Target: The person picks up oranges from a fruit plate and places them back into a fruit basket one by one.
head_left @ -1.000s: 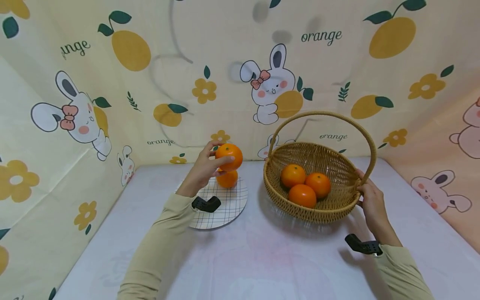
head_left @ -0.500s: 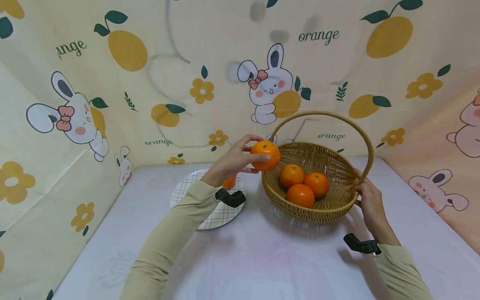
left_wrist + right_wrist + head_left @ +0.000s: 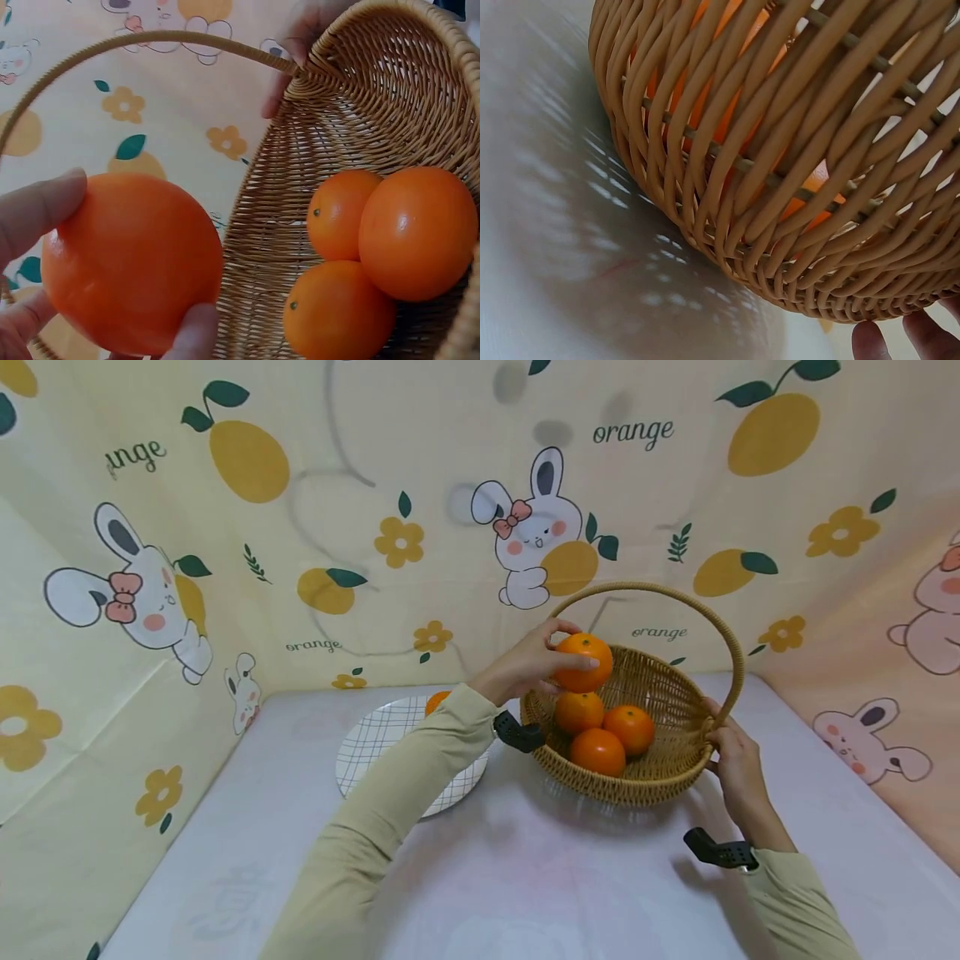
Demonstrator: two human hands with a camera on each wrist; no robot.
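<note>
Over the left part of the wicker basket [image 3: 622,791], 1 raised orange [image 3: 583,662] is gripped by the left hand [image 3: 528,662]. Within the basket, 3 grouped oranges [image 3: 597,752] rest. At its right rim, beside the handle [image 3: 732,647], the right hand [image 3: 738,764] holds firm. Left of the basket, a plate [image 3: 375,743] on the surface [image 3: 555,877] bears 1 further orange [image 3: 437,701], mostly hidden behind a sleeve [image 3: 390,793]. Judged by 5 visible oranges, filling appears past halfway: 3 deposited, 2 outstanding.
</note>
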